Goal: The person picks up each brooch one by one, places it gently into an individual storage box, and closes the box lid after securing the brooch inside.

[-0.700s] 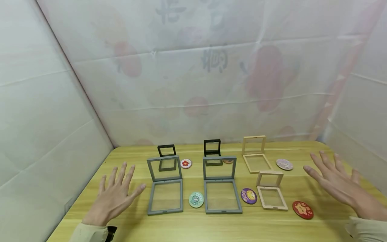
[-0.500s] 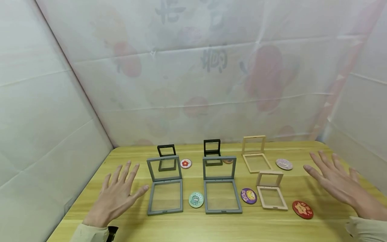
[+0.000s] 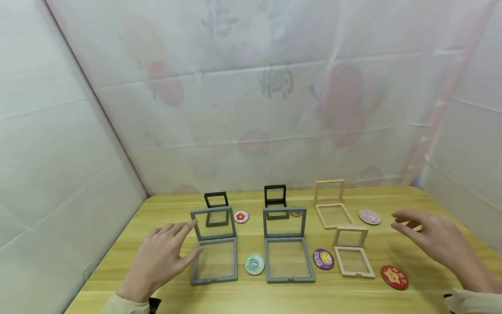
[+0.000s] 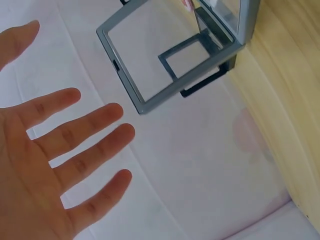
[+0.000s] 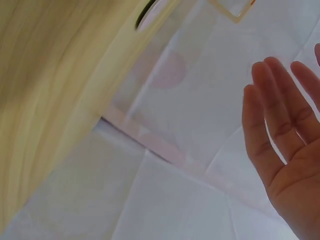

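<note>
My left hand (image 3: 162,257) hovers with fingers spread, its fingertips overlapping the edge of the left grey hinged frame (image 3: 213,280) in the head view. Nothing is in its grasp; the left wrist view shows bare fingers apart from that frame's raised lid (image 4: 127,90). On the far right my right hand (image 3: 435,240) is raised over the table, holding nothing, fingers close together and slightly bent. Nearest to it lie a lilac round badge (image 3: 370,216) and a red star badge (image 3: 394,277). A small beige frame (image 3: 357,274) stands with its lid up left of the red badge.
Another grey frame (image 3: 290,279) stands mid-table, between a green badge (image 3: 255,264) and a purple badge (image 3: 323,259). Behind are two black frames (image 3: 215,193), a larger beige frame (image 3: 329,181) and a red-flower badge (image 3: 241,216). White cloth walls (image 3: 235,109) enclose the wooden table (image 3: 243,301).
My left hand has moved right, up to the left grey frame. The right hand's spread fingers have drawn together and bent. The head view has tilted up slightly; frames and badges stay put.
</note>
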`<state>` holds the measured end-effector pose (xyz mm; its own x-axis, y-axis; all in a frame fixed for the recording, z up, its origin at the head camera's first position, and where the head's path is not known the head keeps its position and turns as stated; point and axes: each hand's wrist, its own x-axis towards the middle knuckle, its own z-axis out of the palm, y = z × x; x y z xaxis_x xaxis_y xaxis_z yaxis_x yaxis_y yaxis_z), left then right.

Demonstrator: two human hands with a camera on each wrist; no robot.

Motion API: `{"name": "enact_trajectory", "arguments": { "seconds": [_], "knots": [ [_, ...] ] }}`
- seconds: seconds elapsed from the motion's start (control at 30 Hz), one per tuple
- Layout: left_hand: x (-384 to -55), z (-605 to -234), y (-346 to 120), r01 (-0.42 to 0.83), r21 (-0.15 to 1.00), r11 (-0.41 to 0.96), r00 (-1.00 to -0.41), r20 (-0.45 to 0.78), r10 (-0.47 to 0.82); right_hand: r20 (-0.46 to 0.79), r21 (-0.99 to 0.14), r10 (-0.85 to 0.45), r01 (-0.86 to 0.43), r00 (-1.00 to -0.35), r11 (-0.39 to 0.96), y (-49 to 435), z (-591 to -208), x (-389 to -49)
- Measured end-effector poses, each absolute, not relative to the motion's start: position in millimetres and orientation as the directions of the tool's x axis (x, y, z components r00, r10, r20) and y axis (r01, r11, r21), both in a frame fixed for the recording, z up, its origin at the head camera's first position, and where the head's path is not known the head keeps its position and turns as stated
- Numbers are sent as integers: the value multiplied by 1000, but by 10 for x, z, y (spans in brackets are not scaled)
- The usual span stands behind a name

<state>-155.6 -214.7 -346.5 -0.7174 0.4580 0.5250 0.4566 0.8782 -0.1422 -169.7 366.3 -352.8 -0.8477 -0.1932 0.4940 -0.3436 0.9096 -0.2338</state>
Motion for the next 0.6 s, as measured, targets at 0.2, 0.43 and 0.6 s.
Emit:
{"name": "enact_trajectory", "arguments": {
  "seconds": [0.2, 0.43, 0.6],
  "knots": [
    [-1579, -3490, -2047, 506, -173, 845, -658, 556, 508, 567, -276, -252, -469, -784, 839, 3489, -3536, -1743],
    [-1647, -3531, -1829, 570, -170, 804, -627, 542, 559, 582, -336, -314, -574, -750, 747, 3280, -3530, -1757],
    [-1675, -3550, -1675, 620, -143, 772, -599, 550, 582, 589, -362, -361, -636, -723, 682, 3122, -3526, -1772]
  ]
}}
